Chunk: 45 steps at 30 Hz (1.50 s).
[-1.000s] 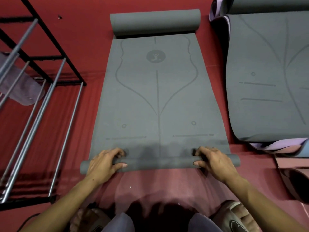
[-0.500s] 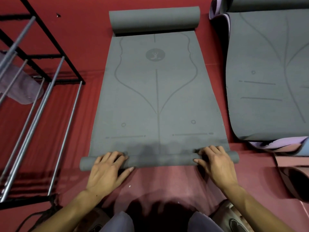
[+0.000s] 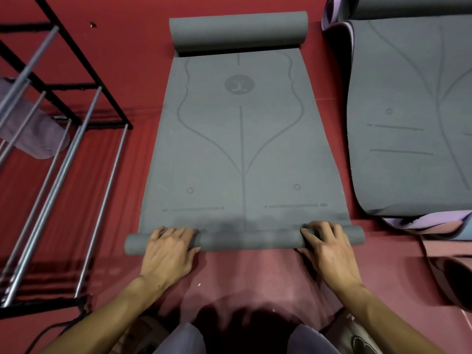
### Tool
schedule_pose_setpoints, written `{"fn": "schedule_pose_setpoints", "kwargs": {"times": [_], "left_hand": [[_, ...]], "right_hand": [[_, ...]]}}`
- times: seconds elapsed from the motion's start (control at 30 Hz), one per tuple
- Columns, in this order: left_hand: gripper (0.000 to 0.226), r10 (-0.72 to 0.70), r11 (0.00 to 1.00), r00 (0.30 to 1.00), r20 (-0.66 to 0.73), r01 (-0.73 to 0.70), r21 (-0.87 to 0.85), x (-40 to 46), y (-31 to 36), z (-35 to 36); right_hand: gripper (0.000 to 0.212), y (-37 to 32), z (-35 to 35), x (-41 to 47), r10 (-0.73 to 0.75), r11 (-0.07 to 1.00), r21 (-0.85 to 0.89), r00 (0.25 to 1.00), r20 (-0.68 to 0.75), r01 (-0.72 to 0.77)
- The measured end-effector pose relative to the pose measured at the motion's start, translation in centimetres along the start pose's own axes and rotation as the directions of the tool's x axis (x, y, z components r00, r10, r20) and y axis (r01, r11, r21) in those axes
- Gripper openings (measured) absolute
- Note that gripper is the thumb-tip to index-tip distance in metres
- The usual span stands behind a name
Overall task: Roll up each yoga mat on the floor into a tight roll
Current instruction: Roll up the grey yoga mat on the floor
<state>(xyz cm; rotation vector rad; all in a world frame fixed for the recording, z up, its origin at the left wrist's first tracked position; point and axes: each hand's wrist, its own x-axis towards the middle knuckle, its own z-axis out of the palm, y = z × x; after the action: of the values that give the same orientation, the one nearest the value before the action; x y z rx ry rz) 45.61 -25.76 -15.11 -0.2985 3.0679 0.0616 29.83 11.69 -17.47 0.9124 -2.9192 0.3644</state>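
**Two hands on a thin roll at the mat's near end**

Two hands are resting on the near roll (image 3: 245, 240) of the grey mat (image 3: 242, 149), which is lying flat on the red floor (image 3: 127, 72). The left hand (image 3: 167, 252) is lying over the roll toward its left end, fingers curving across the top and thumb pointing inward along the near side. The right hand (image 3: 328, 247) is lying likewise toward the right end, fingers curling over the top, thumb under the near edge. At the mat's far end a thicker roll (image 3: 238, 31) is sitting. Left of the mat a rack (image 3: 63, 154) of black frame and steel bars is standing, with a lilac roll (image 3: 33, 129) behind its bars. Right of the mat a second mat (image 3: 408, 123) is lying on lilac and pink ones.
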Motion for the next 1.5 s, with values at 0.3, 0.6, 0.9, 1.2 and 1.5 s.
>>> {"fn": "schedule_pose_setpoints", "kwargs": {"times": [0.3,0.6,0.9,1.2,1.5], "left_hand": [[0.041,-0.023,0.998,0.998,-0.059,0.020,-0.054,0.3,-0.6,0.2],[0.060,0.029,0.999,0.999,-0.027,-0.028,0.020,0.5,-1.4,-0.2],[0.046,-0.005,0.998,0.999,-0.047,0.002,-0.063,1.0,-1.6,-0.2],[0.079,-0.060,0.998,0.998,-0.017,0.060,0.002,0.8,-1.2,-0.5],[0.083,-0.095,0.994,0.991,0.098,0.090,0.060,2.9,-1.8,-0.8]], "right_hand": [[0.047,0.9,-0.9,2.3,-0.011,0.999,0.033,0.992,0.123,0.007],[0.034,0.8,-1.0,3.5,0.016,1.000,-0.017,0.988,0.155,-0.013],[0.059,-0.8,-0.5,0.7,0.014,0.999,-0.052,0.999,0.041,-0.012],[0.089,-0.8,-1.2,1.1,0.017,0.999,-0.040,0.992,0.124,-0.013],[0.099,0.0,-0.8,4.1,0.026,0.983,-0.183,0.964,0.265,0.024]]}}
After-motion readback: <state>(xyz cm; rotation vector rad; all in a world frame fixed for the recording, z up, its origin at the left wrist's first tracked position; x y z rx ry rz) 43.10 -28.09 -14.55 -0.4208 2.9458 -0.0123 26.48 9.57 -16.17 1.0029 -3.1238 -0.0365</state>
